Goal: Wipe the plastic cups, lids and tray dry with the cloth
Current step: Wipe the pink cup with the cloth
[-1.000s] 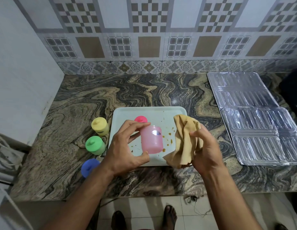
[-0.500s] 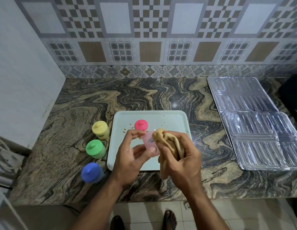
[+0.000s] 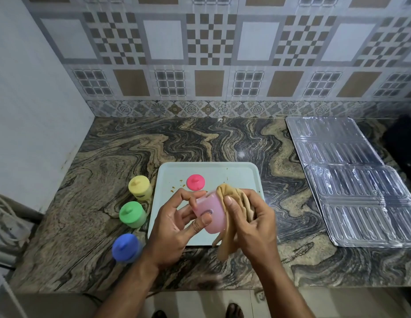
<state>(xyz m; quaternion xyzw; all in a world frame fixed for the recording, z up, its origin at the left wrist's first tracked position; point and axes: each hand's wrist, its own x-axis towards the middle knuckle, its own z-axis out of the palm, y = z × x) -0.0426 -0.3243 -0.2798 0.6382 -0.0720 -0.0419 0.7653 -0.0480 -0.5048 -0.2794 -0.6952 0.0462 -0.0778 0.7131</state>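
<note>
The left hand (image 3: 177, 222) gripped the pink cup (image 3: 211, 213) with thumb and fingers curled round it, and the right hand (image 3: 250, 220) clenched the tan cloth (image 3: 234, 203), thumb pressing it on the cup's side. One sec earlier the two hands were apart, the cloth only hanging at 3 o'clock of the cup; half a sec ago they met, and now the cloth was wrapped over the cup's mouth end, w/ the cup tilted above the tray's (image 3: 213, 173) front part. I judge the wiping of this cup had really begun, so the task was at an early stage. Count: 1 pink cup in the hands, 1 pink lid (image 3: 195, 182) lying on the tray at 11 o'clock of the cup, 3 closed cups at 9 o'clock of the tray on the counter (image 3: 131, 145), i.e. yellow cup (image 3: 139, 187), green cup (image 3: 132, 214), blue cup (image 3: 126, 247); 1 tray, 1 cloth. Small brown spots were on the tray.
</note>
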